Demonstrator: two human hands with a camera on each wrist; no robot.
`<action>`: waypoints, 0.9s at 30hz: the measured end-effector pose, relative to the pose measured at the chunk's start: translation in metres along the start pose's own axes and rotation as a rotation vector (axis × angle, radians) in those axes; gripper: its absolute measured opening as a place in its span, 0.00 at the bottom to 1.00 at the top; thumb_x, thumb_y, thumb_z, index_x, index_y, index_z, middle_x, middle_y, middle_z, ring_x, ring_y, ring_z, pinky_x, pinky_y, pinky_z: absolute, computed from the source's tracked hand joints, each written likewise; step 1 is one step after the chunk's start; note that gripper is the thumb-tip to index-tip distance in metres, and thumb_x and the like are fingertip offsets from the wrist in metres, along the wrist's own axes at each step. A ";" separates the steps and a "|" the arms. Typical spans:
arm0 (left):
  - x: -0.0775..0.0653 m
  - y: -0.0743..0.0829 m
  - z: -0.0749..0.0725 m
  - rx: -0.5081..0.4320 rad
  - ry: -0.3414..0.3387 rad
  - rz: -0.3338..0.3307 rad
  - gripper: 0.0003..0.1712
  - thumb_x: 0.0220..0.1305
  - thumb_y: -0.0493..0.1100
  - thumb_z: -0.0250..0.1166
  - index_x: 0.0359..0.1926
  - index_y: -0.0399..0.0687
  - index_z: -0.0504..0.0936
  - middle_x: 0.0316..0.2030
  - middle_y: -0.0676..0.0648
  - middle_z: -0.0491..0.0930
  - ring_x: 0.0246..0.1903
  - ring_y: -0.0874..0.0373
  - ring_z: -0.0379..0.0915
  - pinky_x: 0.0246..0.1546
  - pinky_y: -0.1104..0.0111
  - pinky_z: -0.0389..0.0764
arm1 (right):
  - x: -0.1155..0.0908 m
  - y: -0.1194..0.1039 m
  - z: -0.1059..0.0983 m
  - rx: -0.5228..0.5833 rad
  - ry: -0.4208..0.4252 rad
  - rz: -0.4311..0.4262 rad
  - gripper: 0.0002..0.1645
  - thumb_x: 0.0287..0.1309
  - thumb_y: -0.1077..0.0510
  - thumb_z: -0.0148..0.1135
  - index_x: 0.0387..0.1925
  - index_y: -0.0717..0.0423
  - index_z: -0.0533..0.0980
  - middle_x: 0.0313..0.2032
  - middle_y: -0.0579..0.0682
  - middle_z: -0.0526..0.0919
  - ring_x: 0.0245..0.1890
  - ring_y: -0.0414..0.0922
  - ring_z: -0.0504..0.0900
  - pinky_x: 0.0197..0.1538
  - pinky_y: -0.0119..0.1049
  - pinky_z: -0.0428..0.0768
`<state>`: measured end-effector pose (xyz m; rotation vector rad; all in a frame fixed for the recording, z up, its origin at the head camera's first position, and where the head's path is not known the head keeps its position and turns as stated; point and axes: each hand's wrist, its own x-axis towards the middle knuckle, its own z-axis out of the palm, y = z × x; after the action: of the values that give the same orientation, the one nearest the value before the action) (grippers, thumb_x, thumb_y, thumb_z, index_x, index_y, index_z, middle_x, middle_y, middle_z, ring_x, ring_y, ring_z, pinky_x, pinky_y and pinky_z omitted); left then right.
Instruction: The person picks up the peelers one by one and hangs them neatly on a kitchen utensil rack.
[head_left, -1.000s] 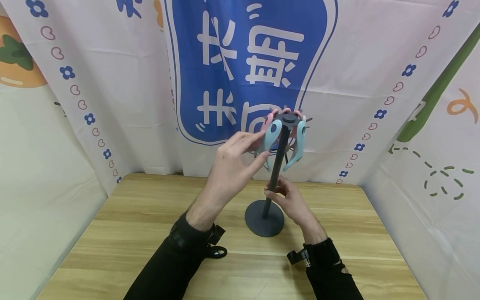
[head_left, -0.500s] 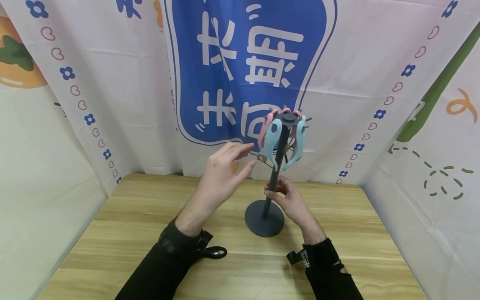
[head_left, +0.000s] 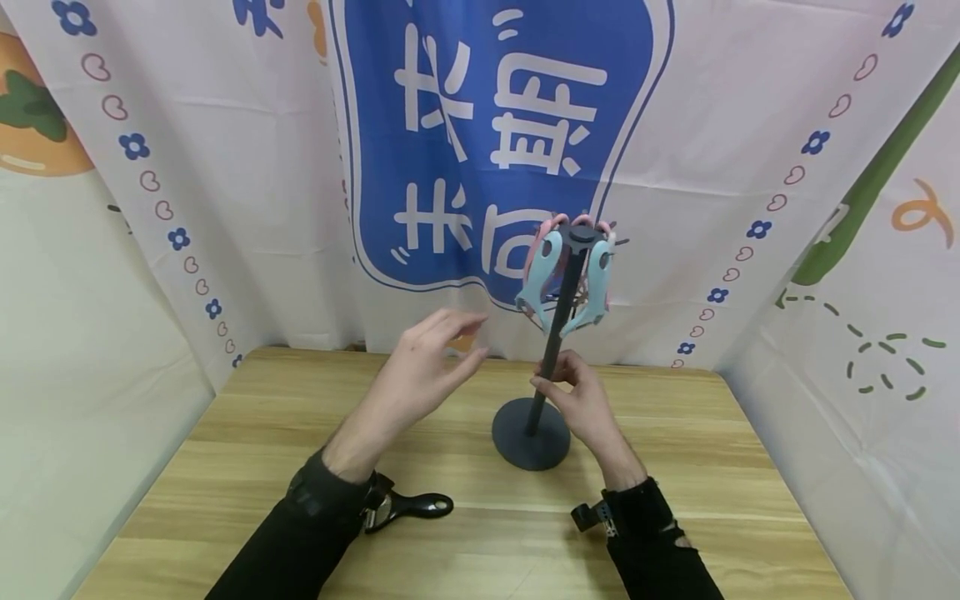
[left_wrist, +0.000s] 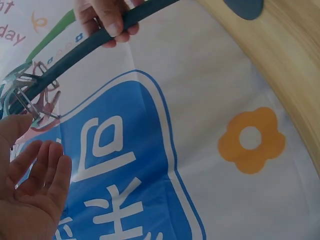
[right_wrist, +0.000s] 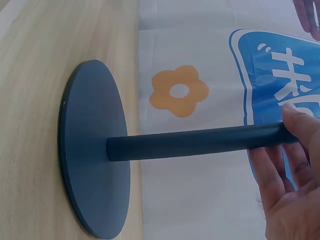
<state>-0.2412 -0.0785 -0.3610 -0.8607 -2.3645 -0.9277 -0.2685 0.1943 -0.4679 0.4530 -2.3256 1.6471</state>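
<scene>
A dark grey stand [head_left: 572, 292] with a round base [head_left: 517, 446] rises from the table, leaning a little to the right. Around its hooked top hang several forked tools that look like Y-shaped peelers, among them a light blue peeler [head_left: 542, 271], a second blue peeler [head_left: 599, 275] and pink ones [head_left: 555, 222] behind. Thin metal bars show across their prongs in the left wrist view. My right hand [head_left: 583, 398] grips the pole low down between fingers and thumb. Left of the stand, my left hand [head_left: 420, 367] hovers with nothing in it, fingers loosely bent and thumb apart.
A black-handled tool [head_left: 423, 505] with a metal head lies on the wooden table [head_left: 247, 467], its head partly beside my left wrist strap. White printed cloth [head_left: 285, 275] with a blue panel closes off the back and sides.
My left hand has drawn away from the hanging peelers, leftward and down, uncovering more of the black-handled tool. The rack has turned slightly; my right hand keeps hold of the pole.
</scene>
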 end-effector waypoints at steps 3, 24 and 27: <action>-0.004 -0.007 0.000 0.011 -0.047 0.021 0.27 0.66 0.45 0.72 0.66 0.50 0.79 0.56 0.52 0.80 0.52 0.61 0.77 0.52 0.67 0.83 | -0.001 0.000 0.001 0.005 0.044 0.006 0.17 0.62 0.55 0.73 0.49 0.58 0.79 0.43 0.50 0.86 0.43 0.50 0.82 0.51 0.54 0.79; -0.052 -0.047 0.019 0.158 -0.634 0.087 0.27 0.68 0.52 0.69 0.65 0.52 0.79 0.60 0.52 0.79 0.59 0.58 0.75 0.59 0.64 0.80 | -0.001 -0.003 0.000 -0.075 0.096 0.056 0.15 0.61 0.51 0.75 0.45 0.48 0.78 0.41 0.45 0.85 0.44 0.45 0.82 0.50 0.49 0.81; -0.060 -0.051 0.022 0.185 -0.669 0.111 0.26 0.67 0.49 0.70 0.64 0.50 0.80 0.58 0.51 0.80 0.57 0.57 0.77 0.57 0.65 0.81 | -0.001 -0.004 0.000 -0.082 0.093 0.069 0.15 0.61 0.50 0.74 0.45 0.47 0.78 0.41 0.45 0.85 0.44 0.45 0.82 0.50 0.48 0.81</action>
<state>-0.2381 -0.1147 -0.4343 -1.3691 -2.8468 -0.3937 -0.2661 0.1935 -0.4652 0.2765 -2.3538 1.5604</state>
